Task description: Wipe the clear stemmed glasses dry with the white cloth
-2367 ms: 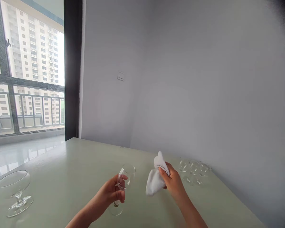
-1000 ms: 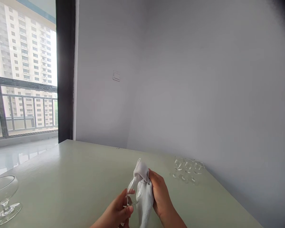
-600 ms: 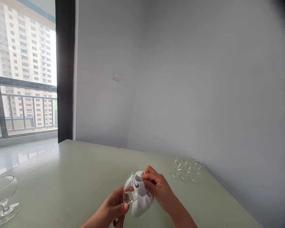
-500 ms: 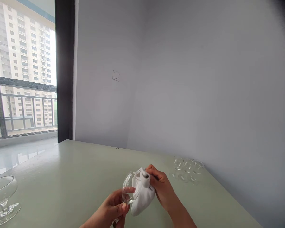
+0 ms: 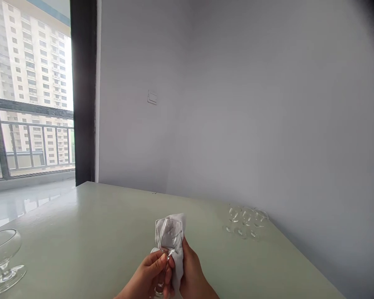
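Note:
My left hand [image 5: 152, 272] is closed round the stem of a clear glass [image 5: 170, 234], which stands upright above the table near the bottom middle. Behind the bowl and along its right side lies a white cloth [image 5: 178, 265]. Pressed against the cloth from the right, my right hand [image 5: 191, 270] holds it to the glass; its fingers are partly hidden behind the cloth. The foot of the glass shows below my left fingers.
Three small stemmed glasses [image 5: 247, 218] stand near the far right edge of the pale green table [image 5: 112, 224]. A larger stemmed glass [image 5: 6, 272] is at the left edge. A grey wall [image 5: 237, 104] borders the table.
My right hand has moved left and down, bringing the cloth from beside the glass to behind and around it. The glass is now more upright, and the cloth has spread out.

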`<state>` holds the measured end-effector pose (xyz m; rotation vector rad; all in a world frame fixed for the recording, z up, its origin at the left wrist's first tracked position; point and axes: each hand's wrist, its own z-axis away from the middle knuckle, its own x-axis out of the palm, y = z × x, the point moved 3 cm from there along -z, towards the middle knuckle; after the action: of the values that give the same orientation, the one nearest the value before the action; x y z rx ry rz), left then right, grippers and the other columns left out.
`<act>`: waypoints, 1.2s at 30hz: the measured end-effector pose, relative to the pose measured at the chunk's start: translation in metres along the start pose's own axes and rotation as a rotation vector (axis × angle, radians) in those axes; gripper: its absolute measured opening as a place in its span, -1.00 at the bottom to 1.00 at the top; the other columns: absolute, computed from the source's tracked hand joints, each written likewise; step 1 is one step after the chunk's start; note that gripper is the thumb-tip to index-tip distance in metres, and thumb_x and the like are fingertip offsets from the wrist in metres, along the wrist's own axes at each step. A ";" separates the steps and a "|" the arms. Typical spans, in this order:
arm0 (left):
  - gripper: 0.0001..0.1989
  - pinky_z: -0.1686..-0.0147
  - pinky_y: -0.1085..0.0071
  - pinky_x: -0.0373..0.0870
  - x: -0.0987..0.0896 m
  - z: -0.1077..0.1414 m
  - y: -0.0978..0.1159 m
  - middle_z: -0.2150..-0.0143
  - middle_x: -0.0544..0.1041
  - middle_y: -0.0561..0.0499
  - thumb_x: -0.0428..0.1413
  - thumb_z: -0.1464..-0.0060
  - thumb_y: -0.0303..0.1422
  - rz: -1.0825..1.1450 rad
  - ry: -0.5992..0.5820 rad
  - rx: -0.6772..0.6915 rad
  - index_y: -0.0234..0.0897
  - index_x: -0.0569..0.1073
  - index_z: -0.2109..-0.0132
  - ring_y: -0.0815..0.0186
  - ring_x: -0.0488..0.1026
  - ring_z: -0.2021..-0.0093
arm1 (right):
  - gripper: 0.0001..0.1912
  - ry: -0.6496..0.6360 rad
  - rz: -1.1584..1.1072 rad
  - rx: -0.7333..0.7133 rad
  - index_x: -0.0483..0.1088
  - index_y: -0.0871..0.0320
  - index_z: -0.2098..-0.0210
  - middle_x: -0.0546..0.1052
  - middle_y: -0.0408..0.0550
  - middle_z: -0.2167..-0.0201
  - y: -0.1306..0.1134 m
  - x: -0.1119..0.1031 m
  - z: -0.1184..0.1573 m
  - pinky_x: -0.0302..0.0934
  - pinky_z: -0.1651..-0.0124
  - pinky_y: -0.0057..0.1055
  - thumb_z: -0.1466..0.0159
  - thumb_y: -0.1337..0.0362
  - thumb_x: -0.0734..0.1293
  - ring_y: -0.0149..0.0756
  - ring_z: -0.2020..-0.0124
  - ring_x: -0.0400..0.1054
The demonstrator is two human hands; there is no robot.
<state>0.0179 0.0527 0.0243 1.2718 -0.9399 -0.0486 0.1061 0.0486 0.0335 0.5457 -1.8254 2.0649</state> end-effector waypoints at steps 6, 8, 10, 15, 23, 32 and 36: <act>-0.64 0.60 0.57 0.06 -0.011 -0.004 -0.002 0.61 0.28 0.20 0.20 0.09 -0.08 0.019 0.223 0.008 -0.24 0.28 0.35 0.52 0.22 0.63 | -0.42 0.237 0.126 -0.238 0.48 0.13 0.32 0.53 -0.04 0.39 0.014 -0.009 -0.002 0.30 0.25 -0.34 0.04 -0.25 0.32 -0.21 0.30 0.40; -0.62 0.52 0.54 0.17 -0.016 -0.005 0.001 0.50 0.36 0.16 0.21 0.10 -0.10 -0.017 0.303 0.039 -0.20 0.27 0.24 0.47 0.31 0.52 | -0.41 0.260 0.220 -0.310 0.47 0.10 0.24 0.51 -0.01 0.21 0.017 -0.006 0.003 0.20 0.00 -0.26 0.04 -0.24 0.33 -0.14 0.07 0.32; -0.46 0.41 0.49 0.26 -0.022 -0.006 0.005 0.34 0.42 0.09 0.23 0.14 -0.09 -0.068 0.374 0.050 -0.15 0.23 0.06 0.37 0.38 0.36 | -0.43 0.248 0.246 -0.345 0.47 0.10 0.23 0.50 0.00 0.20 0.021 -0.001 0.006 0.15 -0.03 -0.24 -0.01 -0.23 0.30 -0.13 0.05 0.30; -0.21 0.23 0.43 0.30 -0.026 -0.002 0.021 0.15 0.41 -0.02 0.30 0.28 -0.09 -0.232 0.486 0.073 -0.20 0.21 -0.10 0.21 0.38 0.15 | -0.45 0.025 0.245 -0.304 0.45 0.19 0.25 0.46 -0.02 0.38 0.021 0.006 0.004 0.18 0.16 -0.32 -0.12 -0.18 0.24 -0.22 0.27 0.32; -0.70 0.38 0.54 0.23 -0.014 0.007 0.024 0.43 0.38 0.09 0.16 -0.01 -0.24 -0.090 0.196 -0.042 -0.28 0.46 0.11 0.40 0.30 0.38 | -0.59 0.062 0.825 -0.287 0.38 0.24 0.44 0.29 -0.13 0.57 0.007 -0.002 0.004 0.02 0.44 -0.43 -0.24 0.01 0.16 -0.37 0.51 0.13; -0.52 0.15 0.40 0.33 -0.020 0.005 0.020 0.05 0.48 0.01 0.17 0.00 -0.24 0.061 0.381 -0.024 -0.07 0.24 -0.08 0.28 0.42 0.12 | -0.83 0.342 1.515 -1.192 0.38 0.14 0.34 0.48 0.00 0.52 0.025 0.007 0.010 0.01 0.44 -0.31 -0.15 0.37 0.17 -0.13 0.44 0.25; -0.57 0.15 0.39 0.38 -0.030 -0.001 0.026 -0.03 0.47 -0.09 0.22 0.04 -0.37 0.141 0.458 0.056 -0.12 0.28 0.01 0.24 0.39 -0.02 | -0.93 0.293 1.618 -1.353 0.37 0.12 0.45 0.45 -0.03 0.58 0.035 0.019 0.019 0.03 0.45 -0.30 -0.09 0.36 0.24 -0.14 0.45 0.27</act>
<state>-0.0129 0.0776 0.0287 1.1959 -0.6327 0.3681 0.0733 0.0249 0.0146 -1.8786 -3.0123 0.4701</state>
